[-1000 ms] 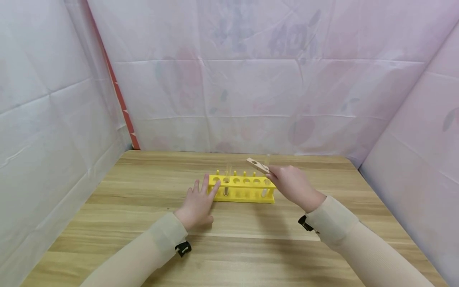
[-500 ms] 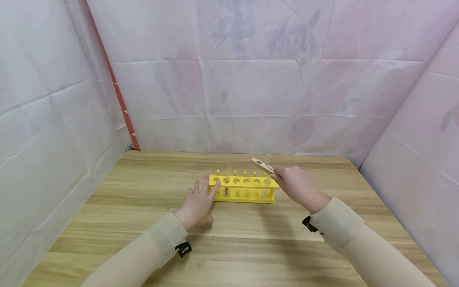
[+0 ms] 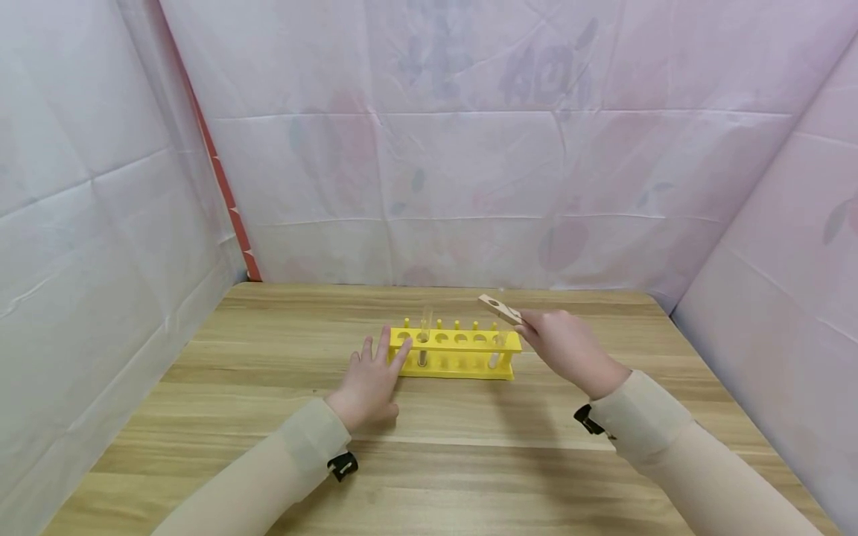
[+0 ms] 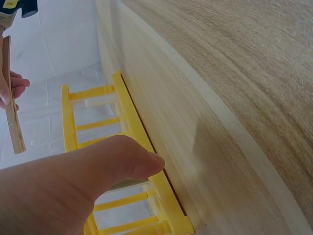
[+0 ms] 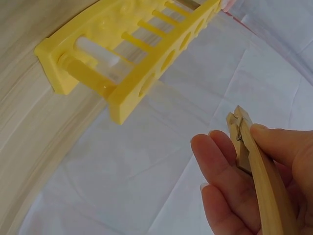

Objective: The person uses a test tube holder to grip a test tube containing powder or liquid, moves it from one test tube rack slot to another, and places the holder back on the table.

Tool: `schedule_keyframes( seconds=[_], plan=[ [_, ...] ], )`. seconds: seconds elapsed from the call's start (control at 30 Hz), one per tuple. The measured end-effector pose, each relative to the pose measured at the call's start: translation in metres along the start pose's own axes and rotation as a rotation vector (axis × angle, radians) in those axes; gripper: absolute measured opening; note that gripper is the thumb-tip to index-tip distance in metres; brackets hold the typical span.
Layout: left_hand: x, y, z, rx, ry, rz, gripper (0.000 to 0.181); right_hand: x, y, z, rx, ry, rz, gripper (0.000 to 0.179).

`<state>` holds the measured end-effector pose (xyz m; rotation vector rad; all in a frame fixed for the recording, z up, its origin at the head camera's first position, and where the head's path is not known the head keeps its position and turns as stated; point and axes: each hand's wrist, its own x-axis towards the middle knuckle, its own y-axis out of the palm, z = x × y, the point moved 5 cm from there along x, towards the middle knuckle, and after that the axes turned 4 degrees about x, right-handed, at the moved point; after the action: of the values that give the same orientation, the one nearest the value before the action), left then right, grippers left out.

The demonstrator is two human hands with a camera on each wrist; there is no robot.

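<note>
A yellow test tube rack (image 3: 462, 371) stands on the table, my left hand (image 3: 365, 381) resting on its left end with spread fingers. In the left wrist view, the thumb (image 4: 132, 156) lies across the rack's near side. One glass test tube (image 3: 427, 318) with dark contents stands near that end. At the right end is another, its white contents (image 5: 98, 51) showing in the right wrist view. My right hand (image 3: 570, 350) holds a wooden test tube clamp (image 3: 499, 308) above and right of the rack. The clamp's tip is apart from the right tube.
The wood-grain table (image 3: 436, 476) runs back to a pale printed cloth (image 3: 469, 164). Similar cloth (image 3: 87, 223) hangs at both sides. A red strip (image 3: 228, 197) runs down the back left corner.
My right hand has drawn a little to the right with the clamp, away from the right tube's top. The left hand and the rack stay in place.
</note>
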<state>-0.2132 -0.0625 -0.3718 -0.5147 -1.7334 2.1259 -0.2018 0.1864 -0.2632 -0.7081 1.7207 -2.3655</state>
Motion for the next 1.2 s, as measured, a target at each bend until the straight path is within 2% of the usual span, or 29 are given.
schedule_keyframes(
  seconds=[1.2],
  plan=[
    [0.000,0.002,0.003,0.002,0.007,-0.009,0.109,-0.010,-0.008,-0.011,-0.040,0.025,-0.028,0.028]
  ],
)
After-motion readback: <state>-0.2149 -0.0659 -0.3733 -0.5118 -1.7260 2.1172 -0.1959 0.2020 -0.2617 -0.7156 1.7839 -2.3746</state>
